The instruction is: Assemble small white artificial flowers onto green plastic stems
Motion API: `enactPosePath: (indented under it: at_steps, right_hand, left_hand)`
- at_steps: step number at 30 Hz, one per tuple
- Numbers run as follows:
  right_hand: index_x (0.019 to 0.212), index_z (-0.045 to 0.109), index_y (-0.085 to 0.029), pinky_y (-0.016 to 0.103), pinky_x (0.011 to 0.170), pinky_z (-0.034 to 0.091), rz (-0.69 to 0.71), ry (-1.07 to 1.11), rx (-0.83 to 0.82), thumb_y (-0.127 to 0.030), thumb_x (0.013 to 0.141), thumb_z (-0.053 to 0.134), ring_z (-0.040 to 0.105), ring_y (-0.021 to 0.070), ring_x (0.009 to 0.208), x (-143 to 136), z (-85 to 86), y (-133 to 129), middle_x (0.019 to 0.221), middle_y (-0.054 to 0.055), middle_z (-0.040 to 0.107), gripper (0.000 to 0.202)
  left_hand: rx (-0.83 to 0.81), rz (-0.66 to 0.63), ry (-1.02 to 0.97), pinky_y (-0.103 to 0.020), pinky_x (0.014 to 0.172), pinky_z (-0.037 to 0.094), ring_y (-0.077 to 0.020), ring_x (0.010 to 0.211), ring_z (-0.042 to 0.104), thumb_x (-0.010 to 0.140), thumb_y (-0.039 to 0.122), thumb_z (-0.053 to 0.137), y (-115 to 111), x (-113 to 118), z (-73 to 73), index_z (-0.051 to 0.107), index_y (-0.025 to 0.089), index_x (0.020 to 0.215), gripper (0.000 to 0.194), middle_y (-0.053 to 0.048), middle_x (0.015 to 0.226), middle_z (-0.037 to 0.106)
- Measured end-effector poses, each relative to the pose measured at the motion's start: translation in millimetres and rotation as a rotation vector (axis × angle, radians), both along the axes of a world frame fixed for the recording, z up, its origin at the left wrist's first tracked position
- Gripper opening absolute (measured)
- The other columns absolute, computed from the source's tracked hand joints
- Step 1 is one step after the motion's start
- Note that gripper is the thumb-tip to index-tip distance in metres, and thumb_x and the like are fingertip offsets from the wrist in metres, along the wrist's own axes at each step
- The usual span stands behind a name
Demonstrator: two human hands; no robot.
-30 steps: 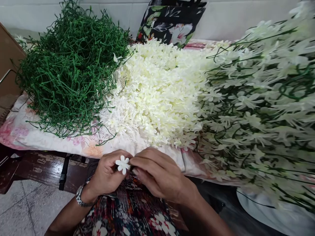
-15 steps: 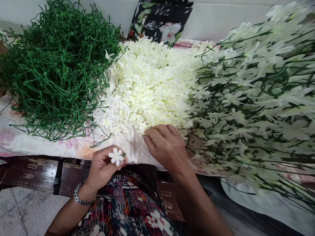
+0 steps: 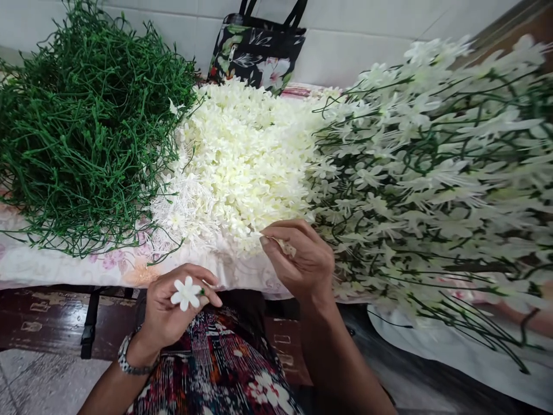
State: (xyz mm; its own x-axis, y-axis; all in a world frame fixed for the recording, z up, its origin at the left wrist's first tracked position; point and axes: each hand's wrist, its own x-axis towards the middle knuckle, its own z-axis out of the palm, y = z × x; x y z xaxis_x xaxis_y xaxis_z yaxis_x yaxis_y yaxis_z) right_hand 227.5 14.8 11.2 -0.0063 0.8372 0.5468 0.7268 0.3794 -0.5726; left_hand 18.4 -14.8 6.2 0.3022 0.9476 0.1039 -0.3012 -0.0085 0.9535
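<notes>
My left hand (image 3: 175, 300), with a watch on its wrist, is closed around a stem that carries a white flower (image 3: 186, 293); a small green tip shows beside the petals. To its right, my right hand (image 3: 298, 256) has thumb and index finger pinched together at the front edge of the cream blossom pile (image 3: 254, 167). A small pale petal piece seems to show at those fingertips and in the palm. Left of the blossoms are thin white stamen pieces (image 3: 184, 204) and a big heap of green stems (image 3: 90, 132).
A large mass of white flowers on green stems (image 3: 415, 190) fills the right side. A black floral bag (image 3: 259, 52) leans against the tiled wall. The cloth-covered table edge (image 3: 52, 265) runs in front of my lap.
The view has shifted, so the piles sit further left. My right hand has drawn back a little from the blossoms. Fingers of my left hand have loosened slightly around the flower stem.
</notes>
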Motion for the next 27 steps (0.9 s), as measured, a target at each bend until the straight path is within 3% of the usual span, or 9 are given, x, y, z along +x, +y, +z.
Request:
enactPosePath:
  at_steps: [4,9,13,17,21,24,27]
  right_hand:
    - [0.076,0.059,-0.021,0.029,0.062,0.043,0.072,0.357,-0.088,-0.018,0.074,0.055,0.053,0.0136,0.07,-2.3,0.5,-1.8,0.073,0.002,0.056,0.005]
    - [0.072,0.059,-0.021,0.027,0.059,0.042,0.301,0.783,-0.266,-0.024,0.073,0.058,0.051,0.0117,0.067,-17.3,-3.3,-8.0,0.067,0.0,0.054,0.003]
    - [0.075,0.061,-0.021,0.024,0.059,0.043,0.46,0.898,-0.433,-0.021,0.074,0.058,0.052,0.0097,0.067,-36.4,-6.8,-17.5,0.071,0.0,0.055,0.003]
    - [0.077,0.06,-0.019,0.023,0.059,0.045,0.495,0.848,-0.504,-0.018,0.075,0.056,0.053,0.0083,0.066,-52.4,-9.2,-26.3,0.072,0.0,0.055,0.005]
    - [0.078,0.057,-0.018,0.023,0.058,0.044,0.468,0.686,-0.464,-0.017,0.076,0.053,0.052,0.008,0.065,-59.6,-7.6,-29.9,0.07,0.0,0.055,0.005]
    - [0.082,0.056,-0.018,0.024,0.06,0.045,0.449,0.458,-0.369,-0.015,0.077,0.051,0.054,0.0094,0.068,-57.4,-5.5,-26.1,0.074,0.001,0.057,0.008]
    - [0.087,0.057,-0.017,0.026,0.064,0.045,0.342,0.126,-0.181,-0.012,0.076,0.051,0.053,0.0115,0.074,-53.0,-5.6,-14.3,0.079,0.004,0.057,0.014]
  left_hand:
    - [-0.177,-0.114,-0.248,-0.023,0.045,0.047,-0.0107,0.051,0.057,0.072,0.018,0.06,4.0,5.6,-3.0,0.056,0.013,0.074,0.006,-0.005,0.072,0.06]
    - [-0.195,0.081,-0.283,-0.016,0.041,0.033,-0.0037,0.045,0.044,0.068,0.019,0.063,10.0,20.1,1.7,0.054,0.014,0.069,0.01,0.0,0.064,0.055]
    - [-0.195,0.145,-0.258,-0.017,0.041,0.032,-0.004,0.047,0.042,0.071,0.019,0.061,10.0,26.1,-1.0,0.055,0.016,0.074,0.007,0.0,0.071,0.052]
    - [-0.125,0.162,-0.083,-0.019,0.045,0.036,-0.0079,0.054,0.045,0.073,0.026,0.06,4.7,22.1,-8.5,0.058,0.016,0.079,0.012,-0.002,0.072,0.051]
    - [0.029,0.249,0.048,-0.023,0.056,0.04,-0.0127,0.068,0.05,0.072,0.023,0.06,-0.2,15.8,-13.2,0.059,0.018,0.073,0.006,-0.002,0.073,0.052]
    - [0.039,0.281,0.096,-0.024,0.059,0.04,-0.0127,0.069,0.051,0.074,0.02,0.059,-0.8,9.8,-15.1,0.058,0.018,0.071,0.004,-0.001,0.07,0.051]
    - [-0.01,0.343,0.178,-0.024,0.058,0.041,-0.0131,0.069,0.052,0.074,0.019,0.057,1.1,2.0,-15.6,0.057,0.017,0.072,0.003,-0.002,0.074,0.052]
